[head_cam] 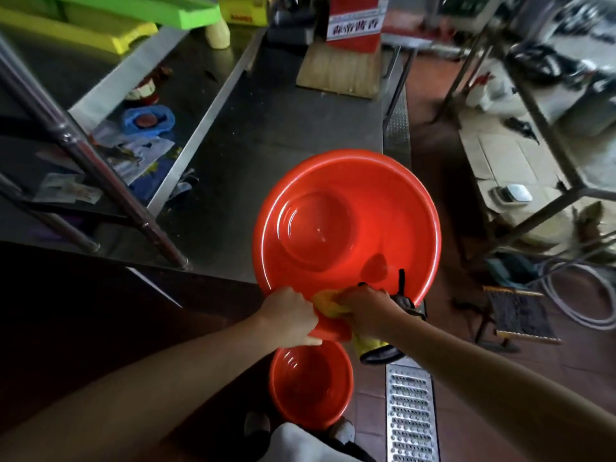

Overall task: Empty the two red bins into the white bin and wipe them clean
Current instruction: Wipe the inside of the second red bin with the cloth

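My left hand [289,316] is curled over the near rim of the large red bin [346,225], fingers wrapped under the edge and gripping it. My right hand [365,306] is bunched around a yellow cloth [328,303], pressing it against the inside wall of that bin just beside the left hand. More yellow and dark fabric [375,348] hangs below my right wrist; I cannot tell whether it belongs to the same cloth.

Large red bin: round, glossy orange-red plastic, wide flared rim, a circular recessed bottom. Tilted up toward me, its mouth facing the camera, its far side over the edge of the steel counter [266,138]. The inside shows a wet sheen and a dark patch near my right hand.

Second red bin [310,383]: smaller, same colour and gloss, sitting upright on the floor directly below my hands, by my feet.

Beside it, a perforated metal drain grate [411,418] runs along the red-brown tiled floor [500,395].

Counter, far end: a wooden board [336,73] with a red box [355,23] on it. The box carries a white label with red Chinese characters, too blurred to read surely. A yellow box [245,10] further back has red print, unreadable. Green tray [140,8] and yellow tray [76,33] at upper left.
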The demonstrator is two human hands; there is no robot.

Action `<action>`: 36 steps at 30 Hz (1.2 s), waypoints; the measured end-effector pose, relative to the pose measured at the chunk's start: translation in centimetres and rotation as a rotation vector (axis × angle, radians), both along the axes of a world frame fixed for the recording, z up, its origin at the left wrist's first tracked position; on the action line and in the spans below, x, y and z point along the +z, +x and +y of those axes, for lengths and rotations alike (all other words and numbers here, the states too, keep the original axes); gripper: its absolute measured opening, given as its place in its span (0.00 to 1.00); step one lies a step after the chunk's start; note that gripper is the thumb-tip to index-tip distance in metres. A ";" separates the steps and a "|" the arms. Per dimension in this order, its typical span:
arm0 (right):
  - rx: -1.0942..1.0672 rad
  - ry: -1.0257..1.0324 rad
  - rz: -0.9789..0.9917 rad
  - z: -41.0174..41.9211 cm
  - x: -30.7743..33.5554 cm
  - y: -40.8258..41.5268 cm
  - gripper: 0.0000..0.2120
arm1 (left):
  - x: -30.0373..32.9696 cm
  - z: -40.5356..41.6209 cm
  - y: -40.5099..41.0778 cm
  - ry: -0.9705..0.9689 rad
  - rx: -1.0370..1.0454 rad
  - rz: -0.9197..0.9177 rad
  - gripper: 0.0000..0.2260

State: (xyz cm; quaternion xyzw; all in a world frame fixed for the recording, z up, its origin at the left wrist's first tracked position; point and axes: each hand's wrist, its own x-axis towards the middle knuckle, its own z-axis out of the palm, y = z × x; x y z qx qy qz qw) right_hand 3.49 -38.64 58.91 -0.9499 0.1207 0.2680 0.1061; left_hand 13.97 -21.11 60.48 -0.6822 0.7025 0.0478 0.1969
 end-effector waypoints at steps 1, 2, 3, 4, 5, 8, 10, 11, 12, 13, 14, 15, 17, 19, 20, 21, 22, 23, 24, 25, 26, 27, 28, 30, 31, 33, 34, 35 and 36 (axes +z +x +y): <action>0.004 0.006 -0.063 -0.3 0.4 0.7 0.21 | 0.4 -0.1 0.0 -0.002 -0.021 -0.006 0.28; 0.013 -0.007 -0.140 -0.6 0.8 1.7 0.23 | 0.5 -0.2 -0.1 -0.008 -0.041 -0.007 0.26; 0.019 -0.035 -0.220 -0.9 1.4 2.9 0.25 | 0.6 -0.3 -0.2 -0.024 -0.056 -0.007 0.25; 0.021 -0.071 -0.290 -1.3 1.9 4.4 0.27 | 0.8 -0.3 -0.3 -0.048 -0.062 -0.006 0.24; 0.024 -0.107 -0.336 -1.6 2.5 5.7 0.28 | 1.0 -0.3 -0.3 -0.079 -0.062 0.000 0.23; 0.033 -0.183 -0.319 -2.3 3.9 8.4 0.31 | 1.6 -0.1 -0.1 -0.173 -0.061 0.006 0.21; 0.047 -0.191 -0.288 -2.8 4.3 8.3 0.29 | 1.8 0.3 0.1 -0.269 -0.032 0.000 0.20; 0.055 -0.183 -0.282 -3.0 4.4 7.9 0.28 | 1.8 0.4 0.4 -0.310 -0.007 -0.009 0.20; 0.054 -0.163 -0.284 -3.2 4.6 7.4 0.27 | 1.8 0.5 0.7 -0.358 0.017 -0.023 0.19; 0.045 -0.138 -0.291 -3.5 4.7 6.8 0.27 | 2.0 0.4 1.1 -0.410 0.044 -0.027 0.19; 0.036 -0.118 -0.308 -3.7 4.8 6.1 0.27 | 2.3 0.3 1.6 -0.459 0.075 -0.017 0.19; 0.032 -0.108 -0.330 -3.8 4.8 5.5 0.27 | 2.7 0.1 2.1 -0.494 0.113 0.008 0.19; 0.043 -0.113 -0.373 -4.0 4.7 4.6 0.28 | 3.4 -0.3 3.2 -0.514 0.207 0.072 0.21; 0.061 -0.133 -0.392 -4.0 4.7 4.3 0.31 | 3.6 -0.5 3.8 -0.499 0.286 0.135 0.22; 0.062 -0.133 -0.396 -4.1 4.7 4.4 0.33 | 3.5 -0.7 3.9 -0.494 0.301 0.150 0.23; 0.061 -0.127 -0.394 -4.1 4.7 4.6 0.34 | 3.4 -0.9 3.8 -0.481 0.303 0.143 0.24; 0.061 -0.119 -0.384 -4.2 4.7 4.8 0.33 | 3.2 -1.2 3.5 -0.460 0.304 0.122 0.25; 0.063 -0.116 -0.372 -4.4 4.7 5.0 0.32 | 3.1 -1.4 3.4 -0.443 0.320 0.104 0.27; 0.063 -0.114 -0.366 -4.6 4.8 5.2 0.30 | 3.1 -1.7 3.3 -0.435 0.351 0.097 0.29; 0.063 -0.111 -0.365 -4.7 5.0 5.4 0.28 | 3.1 -1.7 3.4 -0.435 0.389 0.096 0.30; 0.066 -0.106 -0.365 -4.9 5.2 5.6 0.28 | 3.1 -1.7 3.6 -0.439 0.427 0.099 0.30; 0.071 -0.102 -0.364 -5.1 5.4 5.8 0.27 | 3.2 -1.5 3.9 -0.443 0.462 0.102 0.30; 0.075 -0.096 -0.360 -5.2 5.7 6.1 0.27 | 3.3 -1.3 4.2 -0.442 0.490 0.104 0.30; 0.068 -0.084 -0.345 -5.6 6.2 6.6 0.28 | 3.6 -0.6 4.9 -0.434 0.535 0.098 0.29; 0.066 -0.082 -0.338 -5.8 6.5 7.0 0.27 | 3.8 -0.3 5.3 -0.435 0.554 0.093 0.29; 0.082 -0.088 -0.314 -6.0 6.9 8.1 0.27 | 4.4 0.3 6.2 -0.442 0.588 0.092 0.29; 0.096 -0.096 -0.299 -5.9 7.0 8.7 0.27 | 4.6 0.5 6.7 -0.445 0.603 0.095 0.29; 0.108 -0.103 -0.283 -5.8 7.1 9.3 0.27 | 4.6 0.9 7.3 -0.444 0.614 0.099 0.29; 0.113 -0.110 -0.262 -5.5 7.0 9.8 0.28 | 4.6 1.2 7.9 -0.439 0.619 0.103 0.29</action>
